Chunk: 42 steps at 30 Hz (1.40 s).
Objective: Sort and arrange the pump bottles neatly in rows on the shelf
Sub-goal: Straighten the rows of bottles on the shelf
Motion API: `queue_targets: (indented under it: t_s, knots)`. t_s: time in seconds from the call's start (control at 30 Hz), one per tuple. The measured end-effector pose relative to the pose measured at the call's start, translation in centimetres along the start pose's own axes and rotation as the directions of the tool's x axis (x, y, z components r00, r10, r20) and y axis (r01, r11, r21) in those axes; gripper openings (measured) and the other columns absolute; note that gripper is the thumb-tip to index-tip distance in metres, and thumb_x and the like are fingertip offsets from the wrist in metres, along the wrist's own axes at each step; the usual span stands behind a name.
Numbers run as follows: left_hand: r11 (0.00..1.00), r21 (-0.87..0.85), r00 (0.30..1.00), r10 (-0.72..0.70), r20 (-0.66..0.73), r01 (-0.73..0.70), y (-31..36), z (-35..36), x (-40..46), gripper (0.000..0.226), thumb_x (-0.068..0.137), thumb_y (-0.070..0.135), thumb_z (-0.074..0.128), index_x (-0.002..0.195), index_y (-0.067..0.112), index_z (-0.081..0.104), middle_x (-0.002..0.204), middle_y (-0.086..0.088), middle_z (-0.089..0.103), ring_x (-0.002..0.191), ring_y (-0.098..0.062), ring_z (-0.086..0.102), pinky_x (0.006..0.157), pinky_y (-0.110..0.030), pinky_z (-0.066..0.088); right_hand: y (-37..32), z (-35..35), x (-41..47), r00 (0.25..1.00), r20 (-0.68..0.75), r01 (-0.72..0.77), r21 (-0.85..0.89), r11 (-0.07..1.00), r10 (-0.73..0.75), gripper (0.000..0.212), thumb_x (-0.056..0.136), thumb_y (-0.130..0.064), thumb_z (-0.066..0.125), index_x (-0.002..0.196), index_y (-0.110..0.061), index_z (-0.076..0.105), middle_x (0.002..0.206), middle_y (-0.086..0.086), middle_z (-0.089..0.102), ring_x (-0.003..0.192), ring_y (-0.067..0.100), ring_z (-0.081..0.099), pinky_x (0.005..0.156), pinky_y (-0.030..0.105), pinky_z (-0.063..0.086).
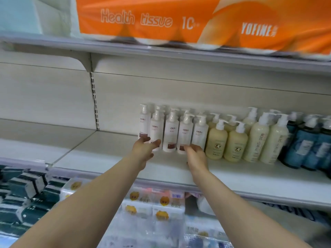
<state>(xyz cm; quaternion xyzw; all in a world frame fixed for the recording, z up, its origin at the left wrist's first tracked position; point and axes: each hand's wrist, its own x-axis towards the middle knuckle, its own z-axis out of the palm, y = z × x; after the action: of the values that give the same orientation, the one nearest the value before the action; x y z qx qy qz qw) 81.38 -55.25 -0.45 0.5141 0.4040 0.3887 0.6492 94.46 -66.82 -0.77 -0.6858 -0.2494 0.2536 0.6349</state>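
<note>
Several white pump bottles [171,133] with brown label bands stand in rows at the middle of the shelf [111,154]. To their right stand cream pump bottles [236,143], taller pale ones [258,140] and blue ones [309,147]. My left hand [144,149] reaches to the foot of the leftmost white bottles, fingers extended and touching or nearly touching them. My right hand [195,155] lies low in front of the right white bottles, fingers stretched toward their bases. Neither hand grips a bottle.
The shelf's left part is bare board. An orange tissue pack [161,20] sits on the shelf above. Below are dark green boxes [25,187] at left and wrapped tissue packs [154,208] at center.
</note>
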Motion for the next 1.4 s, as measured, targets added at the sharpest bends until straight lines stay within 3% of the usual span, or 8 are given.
queue_targets:
  t_s: [0.27,0.47,0.77,0.83,0.93,1.23,1.33,1.4]
  knots:
    - [0.999,0.046,0.995,-0.006,0.100,0.002,-1.0,3.3,-4.7,0.058,0.090,0.023,0.073,0.140,0.013,0.045,0.131,-0.004,0.053,0.113,-0.021,0.050,0.104,-0.040,0.045,-0.1,-4.6,-2.6,0.996,-0.087,-0.034,-0.042,0.999,0.031,0.035,0.095,-0.037,0.059,0.128,-0.022,0.059,0.121,-0.002,0.061,0.113,0.023,0.056,0.104,0.045,0.047]
    - [0.996,0.090,0.989,-0.035,0.142,0.022,-2.2,5.8,-7.6,0.063,0.090,0.029,0.072,0.142,0.007,0.045,0.135,-0.007,0.052,0.114,-0.022,0.048,0.098,-0.039,0.045,0.8,-8.9,-5.2,0.989,-0.126,-0.080,-0.063,0.995,0.071,0.018,0.099,-0.034,0.055,0.113,-0.022,0.059,0.109,-0.001,0.056,0.099,0.019,0.049,0.085,0.029,0.036]
    - [0.986,0.135,0.982,-0.119,0.148,0.099,-4.4,7.4,-14.9,0.076,0.085,0.040,0.076,0.144,0.006,0.043,0.145,-0.016,0.048,0.125,-0.033,0.050,0.107,-0.046,0.042,1.3,-14.9,-11.9,0.984,-0.148,-0.114,-0.097,0.989,0.099,0.019,0.101,-0.036,0.053,0.115,-0.024,0.053,0.113,-0.002,0.052,0.103,0.018,0.047,0.089,0.031,0.037]
    - [0.987,0.107,0.970,-0.142,0.195,0.123,-4.8,7.5,-16.7,0.064,0.089,0.034,0.074,0.138,0.002,0.048,0.137,-0.015,0.053,0.114,-0.026,0.053,0.104,-0.040,0.044,1.5,-16.1,-13.5,0.983,-0.157,-0.113,-0.100,0.989,0.096,0.021,0.101,-0.037,0.052,0.118,-0.023,0.054,0.115,-0.002,0.051,0.103,0.018,0.046,0.089,0.030,0.036]
    - [0.983,0.121,0.962,-0.160,0.222,0.136,-5.4,7.3,-20.1,0.030,0.090,0.034,0.072,0.105,0.010,0.061,0.116,-0.010,0.062,0.101,-0.019,0.056,0.108,-0.042,0.043,1.9,-17.1,-16.4,0.982,-0.162,-0.117,-0.114,0.987,0.097,0.031,0.102,-0.037,0.051,0.127,-0.021,0.057,0.119,-0.001,0.052,0.106,0.018,0.046,0.091,0.029,0.036]
    - [0.986,0.060,0.946,-0.165,0.279,0.154,-4.3,6.8,-27.0,0.039,0.092,0.027,0.069,0.122,0.004,0.060,0.098,-0.001,0.064,0.082,-0.008,0.058,0.071,-0.026,0.049,0.3,-19.3,-24.0,0.979,-0.180,-0.108,-0.049,0.993,0.098,0.015,0.101,-0.036,0.051,0.111,-0.025,0.053,0.110,-0.003,0.056,0.103,0.020,0.053,0.092,0.036,0.044]
    - [0.991,0.019,0.946,-0.131,0.298,0.131,-3.6,7.8,-28.2,0.061,0.083,0.038,0.079,0.130,0.008,0.055,0.121,-0.008,0.063,0.102,-0.020,0.061,0.092,-0.035,0.052,-0.7,-20.4,-25.4,0.974,-0.213,-0.087,-0.039,0.995,0.077,0.014,0.100,-0.035,0.053,0.110,-0.024,0.054,0.100,-0.008,0.053,0.093,0.014,0.052,0.085,0.033,0.043]
    - [0.994,-0.010,0.938,-0.102,0.330,0.112,-3.5,8.7,-28.9,0.078,0.074,0.044,0.084,0.137,0.012,0.051,0.135,-0.012,0.058,0.117,-0.027,0.059,0.103,-0.042,0.049,-1.2,-21.2,-25.7,0.969,-0.239,-0.079,-0.069,0.994,0.060,0.018,0.099,-0.035,0.053,0.112,-0.024,0.054,0.108,-0.004,0.055,0.101,0.019,0.053,0.090,0.035,0.044]
